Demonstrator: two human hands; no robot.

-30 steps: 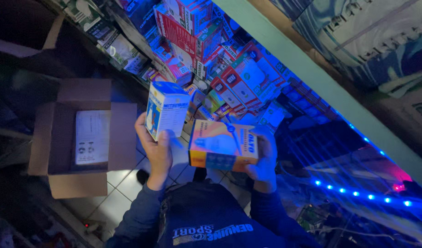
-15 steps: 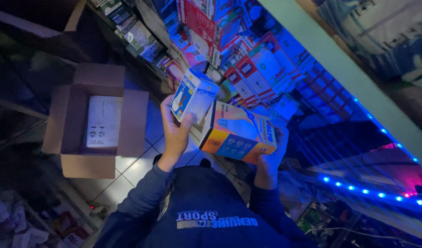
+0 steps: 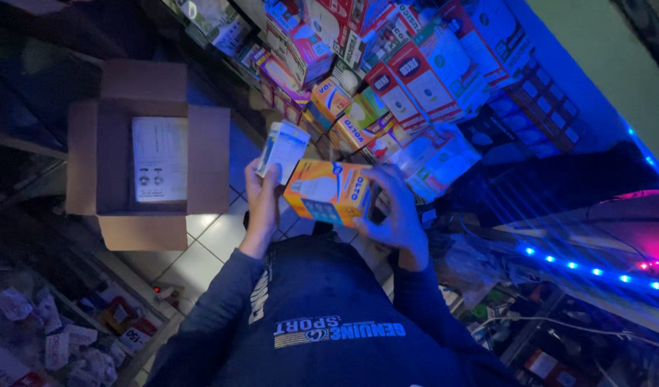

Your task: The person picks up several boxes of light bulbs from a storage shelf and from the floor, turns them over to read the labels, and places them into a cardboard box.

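My left hand (image 3: 261, 204) grips a small white and blue carton (image 3: 282, 149), held upright in front of me. My right hand (image 3: 390, 211) holds a larger orange and yellow carton (image 3: 328, 192) with a bulb picture, lying on its side. The two cartons touch at chest height. Both hands are over the tiled floor, just in front of a stack of boxed goods. My dark sleeves and dark shirt fill the lower middle of the view.
An open brown cardboard box (image 3: 82, 154) with a white printed sheet (image 3: 159, 159) inside lies on the floor at the left. Shelves packed with red, orange and white cartons (image 3: 401, 79) run across the top. Small packets (image 3: 50, 337) lie at lower left. Blue lights (image 3: 587, 266) glow at right.
Both hands have lowered the cartons and drawn them nearer to my body. The view has tilted, so the open cardboard box and the shelves have shifted.
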